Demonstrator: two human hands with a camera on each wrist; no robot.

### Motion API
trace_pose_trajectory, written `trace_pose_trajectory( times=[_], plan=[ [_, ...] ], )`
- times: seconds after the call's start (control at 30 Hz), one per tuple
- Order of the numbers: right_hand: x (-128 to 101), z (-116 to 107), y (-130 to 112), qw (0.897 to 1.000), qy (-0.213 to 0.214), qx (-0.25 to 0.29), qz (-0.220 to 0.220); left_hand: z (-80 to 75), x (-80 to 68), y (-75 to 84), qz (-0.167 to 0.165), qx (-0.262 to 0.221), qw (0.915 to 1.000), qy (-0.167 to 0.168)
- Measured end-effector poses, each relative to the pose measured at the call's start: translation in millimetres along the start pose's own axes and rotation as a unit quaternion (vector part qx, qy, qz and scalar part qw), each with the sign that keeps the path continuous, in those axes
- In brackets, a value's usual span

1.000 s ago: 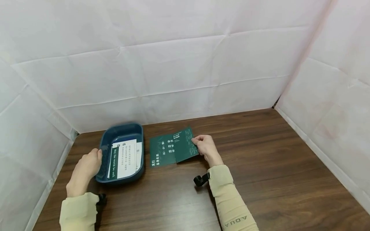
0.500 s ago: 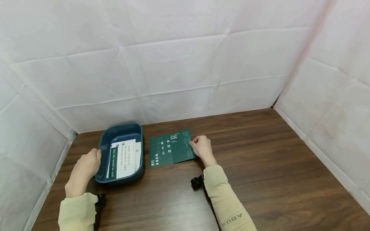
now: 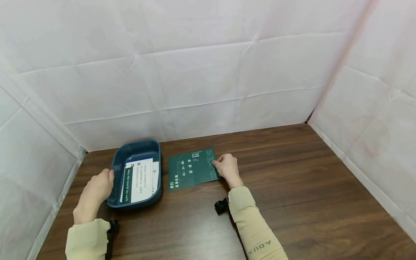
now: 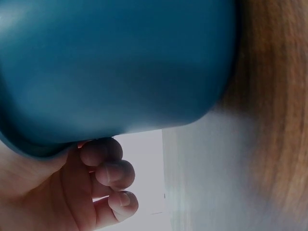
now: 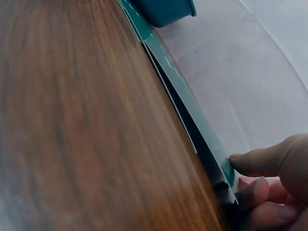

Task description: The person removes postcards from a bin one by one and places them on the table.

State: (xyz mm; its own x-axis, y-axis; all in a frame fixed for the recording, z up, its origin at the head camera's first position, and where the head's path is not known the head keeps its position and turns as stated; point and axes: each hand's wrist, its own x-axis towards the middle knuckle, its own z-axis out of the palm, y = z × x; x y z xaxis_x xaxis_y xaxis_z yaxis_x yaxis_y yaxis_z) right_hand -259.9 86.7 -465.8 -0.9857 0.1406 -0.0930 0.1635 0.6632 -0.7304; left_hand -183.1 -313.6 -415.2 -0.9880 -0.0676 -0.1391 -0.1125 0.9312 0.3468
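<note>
My left hand (image 3: 97, 186) grips the left rim of a dark blue plastic basin (image 3: 117, 159); in the left wrist view its fingers curl under the rim, against the basin's outer wall (image 4: 120, 67). Inside the basin lie several printed cards (image 3: 143, 180), white and dark green. To the right, my right hand (image 3: 228, 170) pinches the right edge of a dark green card (image 3: 205, 166) with white lettering. This card overlaps another green card (image 3: 177, 168) lying flat on the table. In the right wrist view the pinched card (image 5: 192, 113) is slightly raised, with a thin gap beneath its held end.
The brown wooden table (image 3: 292, 187) extends to the right and front. White sheeting (image 3: 201, 72) stands behind the table and along both sides. A black wrist camera (image 3: 221, 206) sits by my right cuff, and another black mount (image 3: 113, 226) by the left.
My right hand has moved slightly left and down with the green card, which now covers more of the card beneath it. The left hand keeps its grip on the basin.
</note>
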Motion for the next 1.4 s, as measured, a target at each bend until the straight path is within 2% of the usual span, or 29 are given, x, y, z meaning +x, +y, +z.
trace_pose_trajectory(
  times=[0.43, 0.8, 1.17, 1.4],
  plan=[
    [-1, 0, 1, 0.999, -0.006, 0.034, -0.006, -1.1, 0.7, 1.1, 0.004, 0.0, 1.0, 0.006],
    [-6, -6, -1, 0.999, -0.02, 0.021, -0.037, -0.5, 0.4, 4.5, 0.011, 0.001, 0.9999, 0.013],
    [-27, -10, -35, 0.994, -0.043, 0.059, -0.084, -0.8, -0.1, 7.2, 0.003, 0.003, 1.0, 0.006],
    [-50, 1, -63, 0.982, -0.1, 0.105, -0.12, -0.1, 0.1, 6.0, 0.005, 0.008, 0.9999, 0.014]
  ],
)
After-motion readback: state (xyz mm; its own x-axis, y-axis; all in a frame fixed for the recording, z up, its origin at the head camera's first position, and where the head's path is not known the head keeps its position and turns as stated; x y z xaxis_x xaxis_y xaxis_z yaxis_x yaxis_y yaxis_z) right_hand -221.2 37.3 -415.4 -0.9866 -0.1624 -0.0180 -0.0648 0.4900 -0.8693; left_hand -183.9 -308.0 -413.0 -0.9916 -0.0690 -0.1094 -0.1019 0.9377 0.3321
